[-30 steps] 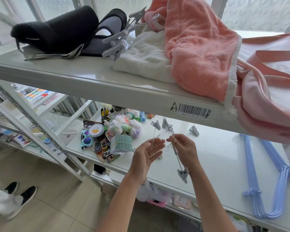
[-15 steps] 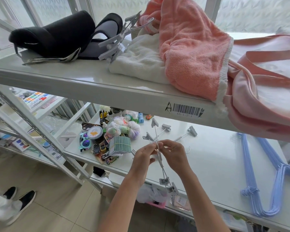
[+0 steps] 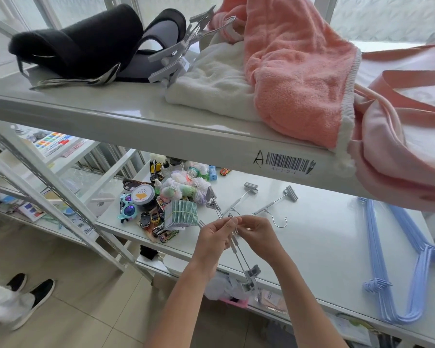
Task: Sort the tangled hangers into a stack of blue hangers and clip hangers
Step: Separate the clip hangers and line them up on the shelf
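Observation:
Both hands meet over the front edge of the middle shelf (image 3: 312, 237). My left hand (image 3: 215, 234) and my right hand (image 3: 255, 233) pinch the middle of a bunch of grey clip hangers (image 3: 239, 257). Some clips point up and back over the shelf, others hang down below my hands. A further clip hanger (image 3: 274, 205) lies on the shelf just behind, hook to the right. A stack of blue hangers (image 3: 397, 267) lies flat at the right end of the shelf. More grey clip hangers (image 3: 176, 56) rest on the top shelf.
A heap of small items, toy cars, sunglasses and a round tin (image 3: 142, 197), fills the shelf's left end. On the top shelf lie a black cushion (image 3: 86, 43), a white towel (image 3: 216, 84) and a pink towel (image 3: 296, 71). A person's black shoes (image 3: 33, 293) stand lower left.
My hands have drawn together on the clip hangers. The bunch has turned, so clips now hang lower below my hands and the upper ends have tilted left.

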